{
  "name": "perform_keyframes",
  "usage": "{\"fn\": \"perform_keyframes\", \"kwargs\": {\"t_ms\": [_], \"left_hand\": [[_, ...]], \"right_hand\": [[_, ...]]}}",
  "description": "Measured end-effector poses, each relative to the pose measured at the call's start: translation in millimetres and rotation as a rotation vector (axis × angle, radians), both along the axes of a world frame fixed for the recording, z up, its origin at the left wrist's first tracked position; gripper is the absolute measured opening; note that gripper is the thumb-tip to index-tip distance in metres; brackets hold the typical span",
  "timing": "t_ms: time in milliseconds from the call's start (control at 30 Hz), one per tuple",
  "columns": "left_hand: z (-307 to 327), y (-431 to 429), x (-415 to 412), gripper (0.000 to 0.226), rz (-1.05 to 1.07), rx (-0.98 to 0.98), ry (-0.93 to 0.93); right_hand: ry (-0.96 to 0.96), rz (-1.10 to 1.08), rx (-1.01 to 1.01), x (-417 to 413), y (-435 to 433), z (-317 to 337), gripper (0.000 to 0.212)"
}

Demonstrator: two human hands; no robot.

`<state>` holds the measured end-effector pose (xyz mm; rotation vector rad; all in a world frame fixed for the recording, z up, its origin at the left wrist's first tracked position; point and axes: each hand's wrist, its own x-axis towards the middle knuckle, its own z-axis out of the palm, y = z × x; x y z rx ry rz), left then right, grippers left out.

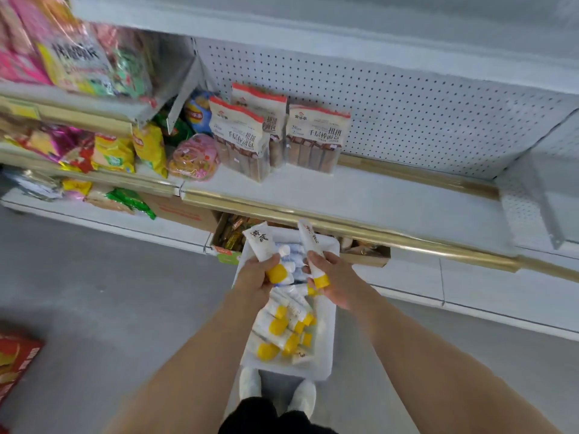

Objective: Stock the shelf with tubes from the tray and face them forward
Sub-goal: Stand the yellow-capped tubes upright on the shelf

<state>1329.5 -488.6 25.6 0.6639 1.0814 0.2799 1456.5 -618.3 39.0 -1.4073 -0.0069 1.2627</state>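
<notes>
A white tray (326,339) lies on the floor in front of my feet, with several white tubes with yellow caps (283,330) piled in it. My left hand (255,275) grips one white tube (260,242) near its yellow cap, the flat end pointing up. My right hand (332,278) grips a second white tube (308,238) the same way. Both tubes hang above the far end of the tray, just below the gold front edge of the white shelf (376,198).
Three bags of bread sticks (244,142) stand at the back left of the shelf in front of a pegboard wall. Snack bags (147,148) fill the shelves to the left. Open cardboard boxes (232,236) sit under the shelf. A red box (15,361) lies at the left.
</notes>
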Motion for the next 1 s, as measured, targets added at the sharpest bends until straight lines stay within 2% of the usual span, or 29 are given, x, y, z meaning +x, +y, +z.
{"fn": "perform_keyframes", "kwargs": {"t_ms": [100, 133, 367, 467, 567, 833, 1000], "left_hand": [[54.9, 21.6, 19.0, 0.049, 0.013, 0.181, -0.093], [75.3, 28.0, 25.1, 0.053, 0.030, 0.214, -0.135], [207.1, 68.4, 49.0, 0.037, 0.012, 0.510, -0.350], [255.5, 94.0, 51.9, 0.040, -0.013, 0.620, -0.403], [295.0, 121.0, 59.0, 0.043, -0.008, 0.704, -0.380], [329.4, 209.8, 71.5, 0.049, 0.058, 0.796, -0.275], [336.5, 290.8, 70.3, 0.033, 0.036, 0.872, -0.229]], "right_hand": [[-0.143, 0.047, 0.065, 12.4, 15.8, 52.5, 0.040], [-0.175, 0.052, 0.094, 17.1, 22.1, 69.4, 0.042], [-0.267, 0.058, 0.378, 48.3, 67.1, 188.7, 0.035], [-0.294, 0.089, 0.474, 54.5, 88.4, 230.6, 0.039], [-0.329, 0.053, 0.529, 60.2, 113.4, 266.9, 0.024], [-0.432, -0.063, 0.566, 74.8, 187.5, 311.7, 0.026], [-0.766, -0.030, 0.534, 70.4, 246.0, 322.7, 0.024]]}}
